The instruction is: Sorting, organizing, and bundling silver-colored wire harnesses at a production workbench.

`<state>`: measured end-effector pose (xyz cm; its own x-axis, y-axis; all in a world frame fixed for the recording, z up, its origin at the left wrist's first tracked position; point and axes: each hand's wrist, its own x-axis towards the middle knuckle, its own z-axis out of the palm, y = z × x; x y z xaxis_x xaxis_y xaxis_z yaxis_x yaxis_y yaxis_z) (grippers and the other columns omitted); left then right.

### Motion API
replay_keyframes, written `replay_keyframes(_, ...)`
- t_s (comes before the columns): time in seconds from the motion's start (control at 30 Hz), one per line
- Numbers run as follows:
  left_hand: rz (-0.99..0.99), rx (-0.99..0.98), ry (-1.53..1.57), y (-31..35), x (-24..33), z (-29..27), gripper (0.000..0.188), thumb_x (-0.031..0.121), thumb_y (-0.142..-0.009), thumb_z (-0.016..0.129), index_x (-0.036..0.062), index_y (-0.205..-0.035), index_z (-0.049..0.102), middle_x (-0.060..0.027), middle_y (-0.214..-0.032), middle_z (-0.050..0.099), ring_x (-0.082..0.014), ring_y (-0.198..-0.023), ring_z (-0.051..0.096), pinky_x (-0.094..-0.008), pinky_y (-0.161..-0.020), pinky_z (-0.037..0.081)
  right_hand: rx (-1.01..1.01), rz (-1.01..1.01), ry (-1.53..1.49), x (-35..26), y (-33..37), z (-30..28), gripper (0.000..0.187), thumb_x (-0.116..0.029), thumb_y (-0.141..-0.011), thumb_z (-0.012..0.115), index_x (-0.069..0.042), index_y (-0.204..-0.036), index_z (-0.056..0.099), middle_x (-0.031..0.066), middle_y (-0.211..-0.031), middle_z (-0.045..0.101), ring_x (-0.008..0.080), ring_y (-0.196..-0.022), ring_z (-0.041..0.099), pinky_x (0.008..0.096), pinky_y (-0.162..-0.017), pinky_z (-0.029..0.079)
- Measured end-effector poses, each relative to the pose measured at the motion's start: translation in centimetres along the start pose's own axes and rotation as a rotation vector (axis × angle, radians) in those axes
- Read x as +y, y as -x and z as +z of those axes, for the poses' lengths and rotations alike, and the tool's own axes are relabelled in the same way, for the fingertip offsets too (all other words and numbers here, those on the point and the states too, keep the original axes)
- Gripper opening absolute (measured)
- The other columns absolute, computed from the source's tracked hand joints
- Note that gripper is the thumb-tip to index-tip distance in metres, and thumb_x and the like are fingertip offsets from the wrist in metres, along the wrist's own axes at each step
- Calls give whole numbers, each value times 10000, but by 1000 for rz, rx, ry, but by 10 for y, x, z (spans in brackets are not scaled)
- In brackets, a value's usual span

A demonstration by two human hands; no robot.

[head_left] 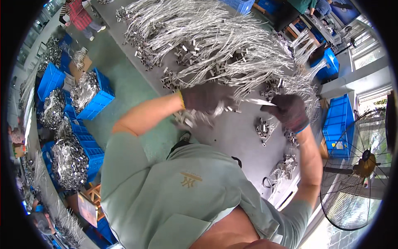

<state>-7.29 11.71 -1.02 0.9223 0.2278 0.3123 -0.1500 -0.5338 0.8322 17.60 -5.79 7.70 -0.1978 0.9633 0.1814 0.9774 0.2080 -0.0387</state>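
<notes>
Both my hands wear dark knit gloves and are raised over a grey table. My left hand (207, 97), smeared by motion, is closed round a bunch of silvery strips with metal end pieces (197, 119) that hang below it. A thin, shiny silvery strip (255, 101) stretches from it to my right hand (290, 111), whose fingers pinch its other end. The fingertips of my left hand are too blurred to make out in detail. A small cluster of metal end pieces (264, 128) lies on the table below my right hand.
A large heap of silvery strips (207, 37) covers the table's far part. Blue crates (101, 97) filled with metal-ended strips stand at left; another blue crate (338, 124) and a caged fan (360, 166) are at right. People (78, 16) stand farther off.
</notes>
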Motion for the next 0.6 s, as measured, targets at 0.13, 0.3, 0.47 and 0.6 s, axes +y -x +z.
replay_keyframes(0.13,-283,310,452,14,14,-38,218,205,-949,602,-6,-996,632,-33,-759,618,-143,-694,588,-296,-633,480,474,366,316,91,16,-35,391,-206,-839,715,-15,-1165,617,164,-1043,653,317,-978,617,396,-876,490)
replay_keyframes(0.3,-371,186,1081,-1,-22,-34,220,192,-950,586,-13,-1022,625,-57,-823,639,-162,-726,593,-300,-683,493,394,214,-504,77,-4,73,437,-172,-930,580,9,-1323,521,195,-1299,570,256,-1249,504,350,-1051,400)
replay_keyframes(0.47,-115,206,517,-17,19,15,305,214,-930,603,18,-1164,596,-119,-1023,643,-211,-807,641,-336,-748,514,525,588,-1777,-74,-98,71,412,-274,-963,538,19,-1252,557,43,-848,624,172,-736,593,328,-702,515)
replay_keyframes(0.6,-13,96,762,0,7,32,292,243,-968,555,0,-1127,591,-78,-872,635,-122,-651,607,-284,-608,497,604,613,-2183,-56,-118,62,399,-324,-978,508,18,-1176,562,-22,-601,430,152,-514,479,315,-483,428)
